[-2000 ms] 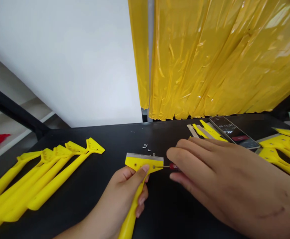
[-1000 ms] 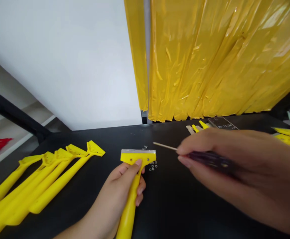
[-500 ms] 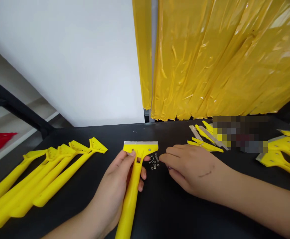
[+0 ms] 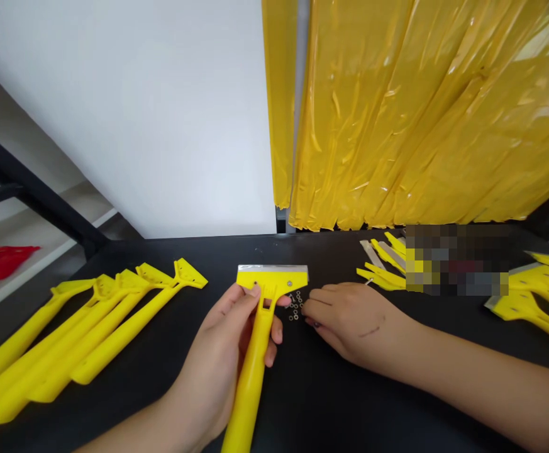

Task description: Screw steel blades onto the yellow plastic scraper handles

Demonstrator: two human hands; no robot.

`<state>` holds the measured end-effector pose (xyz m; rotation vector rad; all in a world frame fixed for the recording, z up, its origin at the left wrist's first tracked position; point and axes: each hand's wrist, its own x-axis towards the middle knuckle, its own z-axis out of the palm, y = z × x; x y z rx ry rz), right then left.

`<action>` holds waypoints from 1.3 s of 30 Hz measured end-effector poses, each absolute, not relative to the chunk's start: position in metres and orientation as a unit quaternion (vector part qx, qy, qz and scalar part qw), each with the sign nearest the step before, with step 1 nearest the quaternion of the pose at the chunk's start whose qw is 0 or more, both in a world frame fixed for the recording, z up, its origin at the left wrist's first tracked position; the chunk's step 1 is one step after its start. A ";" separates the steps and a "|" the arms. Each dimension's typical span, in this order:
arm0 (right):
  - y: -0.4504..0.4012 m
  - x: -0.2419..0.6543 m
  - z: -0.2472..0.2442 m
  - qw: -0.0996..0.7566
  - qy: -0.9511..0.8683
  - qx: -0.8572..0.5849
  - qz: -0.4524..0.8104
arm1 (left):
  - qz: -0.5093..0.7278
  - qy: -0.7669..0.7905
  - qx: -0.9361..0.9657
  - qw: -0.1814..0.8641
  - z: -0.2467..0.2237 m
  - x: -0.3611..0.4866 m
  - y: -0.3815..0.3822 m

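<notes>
A yellow scraper (image 4: 254,365) with a metal blade along its top edge is held upright in my left hand (image 4: 236,327), thumb on the scraper head and fingers behind it. One hole in the head shows dark, and a screw sits in the other. Small screws and nuts (image 4: 295,306) lie on the black table just right of the handle. Beside them my right hand (image 4: 349,321) is low over the table with its fingers curled together. Whatever is between those fingertips is too small and hidden to name.
Several yellow handles (image 4: 127,327) lie at the left. Yellow strips and blades (image 4: 382,277) rest beyond my right hand, near a blurred patch. Bladed scrapers (image 4: 529,299) are at the far right. Yellow plastic wrapping (image 4: 397,126) and a white panel (image 4: 184,126) stand behind the black table (image 4: 312,402).
The view has shifted slightly. My right hand has moved a little left, closer to the small hardware; my left hand still holds the scraper.
</notes>
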<state>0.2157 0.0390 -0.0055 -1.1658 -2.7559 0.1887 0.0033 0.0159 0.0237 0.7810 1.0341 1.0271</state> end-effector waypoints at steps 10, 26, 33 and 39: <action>0.041 0.219 0.009 0.152 -0.859 -0.432 0.229 | 0.281 0.399 0.369 0.791 0.034 0.005 -0.011; 0.044 0.230 0.023 0.282 -0.490 -0.372 0.736 | 0.349 0.390 0.415 0.744 0.022 0.007 0.002; 0.044 0.227 0.019 0.302 -0.438 -0.341 0.775 | 0.345 0.338 0.410 0.774 0.013 0.004 0.008; 0.045 0.229 0.018 0.290 -0.454 -0.352 0.765 | 0.344 0.329 0.400 0.783 0.011 0.003 0.007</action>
